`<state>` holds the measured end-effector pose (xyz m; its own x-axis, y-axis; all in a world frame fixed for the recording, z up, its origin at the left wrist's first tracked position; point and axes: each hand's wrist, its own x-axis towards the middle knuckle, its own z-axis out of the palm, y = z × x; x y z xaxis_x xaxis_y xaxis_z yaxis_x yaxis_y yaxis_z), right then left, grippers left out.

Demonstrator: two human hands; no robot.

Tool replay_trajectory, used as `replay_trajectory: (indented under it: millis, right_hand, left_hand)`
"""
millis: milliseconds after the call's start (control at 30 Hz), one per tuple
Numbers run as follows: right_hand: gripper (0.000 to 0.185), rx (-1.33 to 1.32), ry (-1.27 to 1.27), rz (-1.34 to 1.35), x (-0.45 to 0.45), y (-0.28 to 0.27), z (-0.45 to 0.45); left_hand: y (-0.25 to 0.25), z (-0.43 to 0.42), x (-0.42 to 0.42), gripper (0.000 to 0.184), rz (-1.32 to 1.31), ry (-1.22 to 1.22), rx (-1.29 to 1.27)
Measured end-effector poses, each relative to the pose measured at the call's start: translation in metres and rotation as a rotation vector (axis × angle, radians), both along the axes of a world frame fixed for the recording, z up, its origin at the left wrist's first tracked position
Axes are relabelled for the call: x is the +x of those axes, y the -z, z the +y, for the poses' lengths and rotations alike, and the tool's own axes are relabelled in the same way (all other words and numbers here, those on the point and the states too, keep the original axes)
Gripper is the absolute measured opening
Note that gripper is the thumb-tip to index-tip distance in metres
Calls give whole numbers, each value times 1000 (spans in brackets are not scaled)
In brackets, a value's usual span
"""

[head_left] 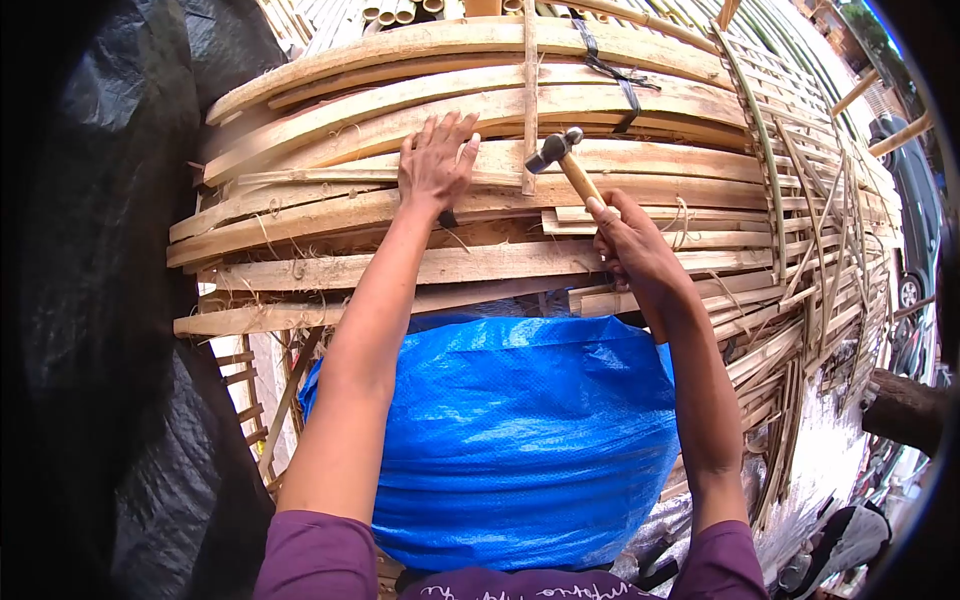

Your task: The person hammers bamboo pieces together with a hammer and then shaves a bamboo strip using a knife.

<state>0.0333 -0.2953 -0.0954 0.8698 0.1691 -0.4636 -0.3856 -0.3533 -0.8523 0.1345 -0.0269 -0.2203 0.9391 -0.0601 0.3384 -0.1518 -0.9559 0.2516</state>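
My right hand (630,240) is wrapped round the wooden handle of a ball-peen hammer (578,178). The hammer's dark metal head is raised at the upper left end of the handle, near a thin upright wooden strip (531,100). My left hand (438,160) lies flat on the stacked wooden planks (600,158), palm down with the fingers stretched out and slightly apart. The planks run from left to right, one behind another, and the strip crosses several of them. Whether the hammer head touches the wood is unclear.
A blue tarp (520,440) hangs in front of my body. Black plastic sheeting (90,300) covers the left side. Bamboo slats (820,230) spread out on the right, with a log end (905,410) below. Black tape (610,70) is tied round the far planks. A car (912,215) stands beyond.
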Motion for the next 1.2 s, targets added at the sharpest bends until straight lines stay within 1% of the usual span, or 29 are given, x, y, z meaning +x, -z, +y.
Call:
replay_trajectory:
  millis: [67,133,167,333,400,433,567,633,667,733,767,800,867,933,1000,1067,1133,1167,1200]
  right_hand:
    - [29,-5,25,-27,6,6,3]
    - [28,-90,-99,-197,21,29,-5]
    - [35,-32,-72,-158,24,38,-9]
    - [34,-6,-51,-108,18,22,-11]
    - [36,-99,-86,-208,19,26,-14]
    - [36,-207,-161,-197,25,35,-19]
    - [36,-254,-156,-223,26,39,-24]
    - [36,-212,-40,-368,24,43,-21]
    - [36,-213,-42,-364,23,43,-20]
    - [37,-259,-74,-426,23,40,-18]
    - [38,-300,-144,-386,25,39,-18]
    - [38,-298,-143,-383,25,40,-18]
    - [38,-398,-222,-399,26,41,-19]
    - [39,-339,-188,-475,26,37,-20]
    - [39,-287,-110,-482,27,33,-18]
    - [38,-300,-108,-512,24,31,-14]
    - [37,-457,-212,-556,18,33,-11]
    - [36,-557,-300,-488,16,31,-9]
    - [36,-557,-300,-489,16,30,-10]
  left_hand:
    - [4,0,4,48,-14,-20,14]
    - [2,-4,-2,46,-6,-23,52]
    - [-1,-4,-3,45,-11,-36,89]
    - [2,-5,-4,46,-78,-29,85]
    - [3,-8,-4,45,-95,-36,94]
    - [4,-8,-3,46,-111,-25,92]
    - [2,-8,-4,45,-103,-13,145]
    - [3,-8,-3,45,-119,-8,132]
    - [5,-8,-3,45,-115,-9,130]
    - [2,-10,-5,45,-98,-26,155]
    - [1,-10,-5,45,-96,-26,157]
    - [0,-11,-6,44,-90,-33,149]
    - [-1,-13,-5,44,-84,-44,140]
    - [-2,-12,-7,45,-58,-50,122]
    - [-2,-12,-6,45,-46,-56,138]
    - [-1,-12,-6,46,-37,-59,152]
    - [-2,-12,-6,46,-9,-62,151]
    - [-3,-12,-6,46,-11,-62,149]
    - [-3,-12,-6,46,-4,-61,142]
